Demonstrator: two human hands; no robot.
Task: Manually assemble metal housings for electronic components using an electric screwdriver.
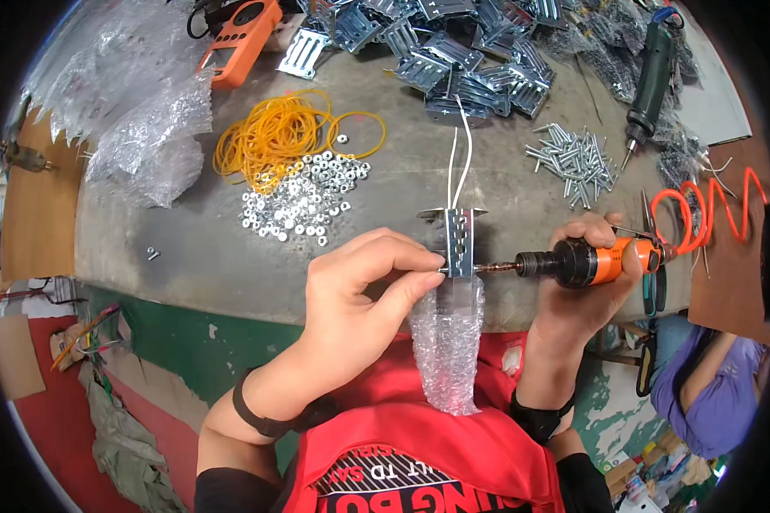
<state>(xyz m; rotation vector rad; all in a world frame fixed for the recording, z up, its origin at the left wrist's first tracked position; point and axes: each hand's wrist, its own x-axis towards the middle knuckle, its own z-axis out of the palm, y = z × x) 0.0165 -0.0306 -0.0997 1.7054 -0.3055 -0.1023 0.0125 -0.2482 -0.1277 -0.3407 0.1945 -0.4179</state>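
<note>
**Bracket pinched on one side, orange driver brought in from the other**

At the upper left of the frame, clear bubble wrap (150, 103) lies heaped beside an orange handheld device (244, 38), both clear of the middle of the grey tabletop (385, 184). Left of centre, yellow rubber bands (265, 141) sit in a tangle against a spread of small silver nuts (293, 209), probably kept on this side so the left hand can reach them. A lone screw (152, 253) lies farther left.

The left hand (355, 295) makes a narrow pinch, thumb and forefinger at the lower left side of a slotted metal bracket (460, 239) in the centre; whether a nut sits between the fingertips, I cannot tell. The grip seems meant to steady the bracket against the driver. Two white wires (464, 158) rise above it, and a bubble-wrap sleeve (449, 363) hangs below, presumably as padding. More metal brackets (453, 64) are piled at top centre.

Right of centre, the right hand (586, 295) is closed around an orange power driver (607, 263), holding it nearly level so its bit meets the bracket's lower right side. Loose screws (577, 162) lie above that hand, likely for easy picking. A red coiled hose (701, 224) trails off at the right, and a dark screwdriver (650, 85) rests at the upper right.
</note>
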